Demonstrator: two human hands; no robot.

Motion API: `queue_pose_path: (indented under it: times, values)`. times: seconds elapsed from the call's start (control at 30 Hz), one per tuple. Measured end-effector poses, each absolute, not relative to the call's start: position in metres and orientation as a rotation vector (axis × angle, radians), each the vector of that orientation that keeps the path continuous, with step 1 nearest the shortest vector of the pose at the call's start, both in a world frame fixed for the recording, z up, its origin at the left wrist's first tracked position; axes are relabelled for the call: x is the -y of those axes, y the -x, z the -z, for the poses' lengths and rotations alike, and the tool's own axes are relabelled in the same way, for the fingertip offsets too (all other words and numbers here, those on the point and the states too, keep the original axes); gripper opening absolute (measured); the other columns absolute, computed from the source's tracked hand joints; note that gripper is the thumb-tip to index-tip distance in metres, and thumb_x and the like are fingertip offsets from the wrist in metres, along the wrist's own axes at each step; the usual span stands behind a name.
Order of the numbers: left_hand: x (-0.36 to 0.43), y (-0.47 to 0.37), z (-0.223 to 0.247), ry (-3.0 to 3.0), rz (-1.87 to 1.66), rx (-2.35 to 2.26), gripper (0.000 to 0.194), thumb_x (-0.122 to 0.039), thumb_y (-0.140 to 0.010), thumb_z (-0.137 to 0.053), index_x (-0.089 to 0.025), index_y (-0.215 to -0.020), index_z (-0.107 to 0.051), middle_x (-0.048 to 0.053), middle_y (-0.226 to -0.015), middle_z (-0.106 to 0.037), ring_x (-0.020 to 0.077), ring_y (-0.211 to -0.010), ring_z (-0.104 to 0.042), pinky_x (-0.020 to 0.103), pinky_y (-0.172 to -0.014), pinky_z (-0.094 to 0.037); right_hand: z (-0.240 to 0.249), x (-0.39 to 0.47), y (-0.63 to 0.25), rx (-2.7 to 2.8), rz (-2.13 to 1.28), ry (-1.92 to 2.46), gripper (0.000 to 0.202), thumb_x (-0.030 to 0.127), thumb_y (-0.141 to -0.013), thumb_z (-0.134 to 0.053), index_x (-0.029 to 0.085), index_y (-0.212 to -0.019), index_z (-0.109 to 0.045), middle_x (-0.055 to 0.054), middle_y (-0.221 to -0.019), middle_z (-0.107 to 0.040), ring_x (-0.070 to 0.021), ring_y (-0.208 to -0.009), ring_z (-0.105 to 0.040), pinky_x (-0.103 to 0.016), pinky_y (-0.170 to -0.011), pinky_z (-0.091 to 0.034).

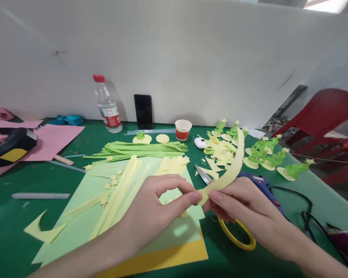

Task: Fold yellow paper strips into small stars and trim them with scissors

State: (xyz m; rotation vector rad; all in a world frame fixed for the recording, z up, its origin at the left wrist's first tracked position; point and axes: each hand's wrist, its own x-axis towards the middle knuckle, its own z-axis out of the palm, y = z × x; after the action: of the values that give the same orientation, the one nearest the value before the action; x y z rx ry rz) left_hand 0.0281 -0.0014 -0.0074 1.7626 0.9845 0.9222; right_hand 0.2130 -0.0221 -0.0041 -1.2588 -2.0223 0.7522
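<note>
A pale yellow paper strip (231, 172) curves upward from between my two hands, its lower end folded or wound small. My left hand (165, 204) pinches that folded end between thumb and index finger. From the right, my right hand (243, 204) grips the strip close beside it. Beneath them lie light green sheets (162, 231) with long pale yellow strips (118, 193) and small paper stars (115, 180) on top. Scissors with a yellow handle (243, 246) rest partly under my right hand.
A bottle (108, 108), a phone (143, 112) and a paper cup (183, 130) stand at the back. Green strips (139, 149) lie before them. Paper scraps (220, 150), a blue glue gun (256, 184) with a black cable and small green paper trees (263, 154) are on the right.
</note>
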Motion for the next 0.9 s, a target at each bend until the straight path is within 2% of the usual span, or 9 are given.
queue_pose_path:
  times: [0.13,0.27,0.33,0.5,0.67,0.8,0.9]
  values:
    - [0.002,-0.03,0.009,-1.696,-0.921,-0.977,0.022,-0.027,-0.079,-0.063,-0.023,-0.057,-0.068,-0.004,-0.062,-0.07,0.015,-0.066,-0.065,0.022,-0.067,-0.047,0.001,0.02,-0.212,1.979,-0.857,1.269,0.043,0.039,-0.091,-0.047,0.021,-0.056,-0.062,-0.001,-0.048,-0.051,-0.0148,-0.052,-0.047,-0.028,-0.051,-0.034]
    - [0.0,-0.033,0.01,-1.619,-0.87,-1.005,0.022,-0.029,-0.076,-0.066,-0.022,-0.055,-0.068,-0.003,-0.06,-0.068,0.0153,-0.063,-0.061,0.023,-0.063,-0.045,-0.003,0.015,-0.21,1.861,-1.273,1.28,0.037,0.035,-0.088,-0.045,0.019,-0.056,-0.057,0.001,-0.046,-0.045,-0.0123,-0.044,-0.044,-0.026,-0.045,-0.034]
    - [-0.001,-0.033,0.011,-1.594,-0.841,-0.994,0.022,-0.03,-0.076,-0.066,-0.022,-0.055,-0.067,-0.003,-0.059,-0.066,0.0145,-0.059,-0.058,0.024,-0.059,-0.043,-0.004,0.013,-0.209,1.817,-1.37,1.258,0.036,0.034,-0.087,-0.045,0.019,-0.055,-0.055,0.001,-0.047,-0.045,-0.011,-0.043,-0.043,-0.025,-0.043,-0.033]
    - [-0.001,-0.034,0.013,-1.552,-0.826,-0.984,0.021,-0.031,-0.076,-0.066,-0.021,-0.059,-0.067,-0.002,-0.061,-0.066,0.0141,-0.06,-0.058,0.024,-0.058,-0.044,-0.003,0.011,-0.209,1.865,-1.189,1.207,0.034,0.029,-0.086,-0.048,0.02,-0.053,-0.05,0.003,-0.047,-0.044,-0.0099,-0.044,-0.04,-0.024,-0.043,-0.03]
    - [0.001,-0.033,0.013,-1.545,-0.87,-1.001,0.019,-0.028,-0.075,-0.067,-0.021,-0.057,-0.067,-0.003,-0.062,-0.067,0.0132,-0.06,-0.059,0.022,-0.057,-0.044,-0.003,0.012,-0.207,1.805,-1.147,1.132,0.014,0.024,-0.08,-0.06,0.02,-0.067,-0.061,-0.001,-0.063,-0.06,-0.0128,-0.056,-0.049,-0.023,-0.045,-0.033]
    - [0.001,-0.031,0.011,-1.515,-0.924,-0.925,0.021,-0.026,-0.082,-0.058,-0.022,-0.064,-0.07,-0.002,-0.067,-0.069,0.0141,-0.066,-0.062,0.021,-0.061,-0.048,-0.005,0.013,-0.206,1.799,-1.121,1.194,0.015,0.021,-0.078,-0.058,0.019,-0.063,-0.061,0.0,-0.057,-0.057,-0.0109,-0.051,-0.045,-0.022,-0.043,-0.032]
    - [0.0,-0.03,0.01,-1.478,-0.912,-0.905,0.016,-0.023,-0.078,-0.061,-0.023,-0.065,-0.071,-0.003,-0.067,-0.069,0.0128,-0.064,-0.06,0.019,-0.057,-0.047,-0.004,0.014,-0.206,1.815,-1.119,1.253,0.017,0.021,-0.075,-0.061,0.018,-0.059,-0.058,0.0,-0.055,-0.056,-0.0106,-0.051,-0.044,-0.023,-0.045,-0.034]
